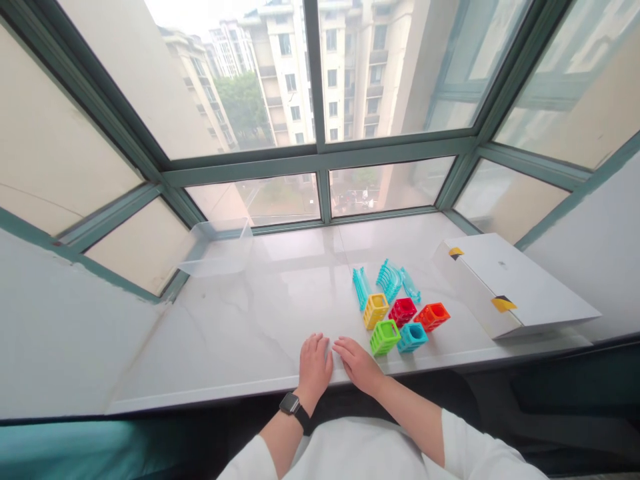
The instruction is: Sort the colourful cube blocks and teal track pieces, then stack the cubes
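My left hand [315, 363] rests on the front edge of the white marble sill [240, 333], palm down, fingers stretched forward and holding nothing. Close beside it lies my right hand [359, 363], also open and bare, fingers pointing left. Right of that hand stand hollow plastic blocks: a green block [385, 339] nearest, then a blue block [413, 339], a yellow block [375, 311], a red block [403, 311] and an orange block [433, 317]. Behind them are clear turquoise pieces: a straight bundle [361, 288], a curved ribbed stack [389, 280] and a narrow piece [411, 285].
A clear plastic bin [217, 250] stands at the back left, by the window frame [395, 150]. At the right is a white box [515, 283] with yellow-and-black tape on its edge. Walls border the sill on both sides.
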The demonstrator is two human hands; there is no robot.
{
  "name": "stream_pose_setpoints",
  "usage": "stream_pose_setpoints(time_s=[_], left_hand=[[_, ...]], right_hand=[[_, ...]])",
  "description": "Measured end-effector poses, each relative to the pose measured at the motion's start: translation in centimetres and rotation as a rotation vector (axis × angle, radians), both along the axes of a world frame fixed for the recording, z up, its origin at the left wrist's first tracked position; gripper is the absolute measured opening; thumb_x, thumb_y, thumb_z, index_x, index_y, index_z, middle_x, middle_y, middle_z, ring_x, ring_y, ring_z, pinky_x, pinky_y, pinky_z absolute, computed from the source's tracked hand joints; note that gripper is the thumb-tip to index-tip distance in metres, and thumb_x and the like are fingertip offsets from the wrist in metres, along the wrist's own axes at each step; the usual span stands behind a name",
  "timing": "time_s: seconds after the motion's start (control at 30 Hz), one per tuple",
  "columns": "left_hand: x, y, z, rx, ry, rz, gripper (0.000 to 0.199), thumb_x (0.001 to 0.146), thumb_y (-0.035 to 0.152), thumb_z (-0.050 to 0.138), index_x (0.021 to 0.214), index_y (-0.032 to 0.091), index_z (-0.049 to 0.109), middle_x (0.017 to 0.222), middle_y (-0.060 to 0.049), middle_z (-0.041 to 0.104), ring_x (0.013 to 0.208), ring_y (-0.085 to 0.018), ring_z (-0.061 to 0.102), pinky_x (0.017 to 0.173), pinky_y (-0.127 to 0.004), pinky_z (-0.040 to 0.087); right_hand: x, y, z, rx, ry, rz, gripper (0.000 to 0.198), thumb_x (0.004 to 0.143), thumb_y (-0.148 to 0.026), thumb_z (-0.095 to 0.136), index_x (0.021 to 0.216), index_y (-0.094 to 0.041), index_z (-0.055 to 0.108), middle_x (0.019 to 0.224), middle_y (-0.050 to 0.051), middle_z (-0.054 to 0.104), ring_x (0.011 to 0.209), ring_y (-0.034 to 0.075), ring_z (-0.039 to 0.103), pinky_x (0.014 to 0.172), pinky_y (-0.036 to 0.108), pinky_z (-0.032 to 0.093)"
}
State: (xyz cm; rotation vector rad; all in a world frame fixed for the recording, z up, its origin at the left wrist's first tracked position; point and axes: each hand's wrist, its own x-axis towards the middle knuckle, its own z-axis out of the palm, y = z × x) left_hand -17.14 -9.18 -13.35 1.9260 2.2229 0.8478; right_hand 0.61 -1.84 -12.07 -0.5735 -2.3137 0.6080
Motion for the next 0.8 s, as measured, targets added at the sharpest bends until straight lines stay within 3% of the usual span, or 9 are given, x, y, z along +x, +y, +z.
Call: stream_pose_setpoints(time_s=[0.17,0.33,0.6,0.8], left_hand=[[0.5,0.2,0.4,0.006,0.098,0.019,0.032,0.097,0.018,0.052,0.126,0.024,0.065,0.135,-0.013,0.064,0.133,-0.033,0.055,0.115,-0.059,0.045],[0.4,0.3,0.1,0.028,0.171,-0.001,0.029,0.102,0.021,0.049,0.126,0.021,0.065,0.147,-0.014,0.058,0.141,-0.032,0.051,0.118,-0.058,0.043],[0.0,0.5,-0.7,0.013,0.179,-0.03,0.031,0.101,0.022,0.049,0.129,0.021,0.064,0.149,-0.012,0.06,0.143,-0.031,0.051,0.12,-0.055,0.04],[0.0,0.5,-0.5,0.018,0.165,-0.038,0.032,0.1,0.02,0.049,0.128,0.022,0.065,0.149,-0.012,0.06,0.143,-0.03,0.051,0.12,-0.055,0.041]], right_hand=[[0.0,0.3,-1.7,-0.014,-0.037,0.009,0.051,0.094,-0.003,0.047,0.138,-0.022,0.066,0.135,0.013,0.071,0.133,0.027,0.062,0.112,0.052,0.055],[-0.2,0.5,-2.2,-0.081,-0.066,0.0,0.049,0.092,-0.002,0.049,0.133,-0.022,0.068,0.132,0.012,0.071,0.131,0.026,0.062,0.114,0.051,0.052],[0.0,0.2,-1.3,-0.135,-0.104,0.009,0.05,0.088,-0.002,0.051,0.131,-0.022,0.068,0.135,0.012,0.069,0.133,0.027,0.059,0.117,0.051,0.049],[1.2,-0.1,-0.1,-0.199,-0.193,0.06,0.051,0.082,-0.011,0.066,0.132,-0.019,0.067,0.143,0.016,0.063,0.139,0.032,0.054,0.12,0.054,0.044]])
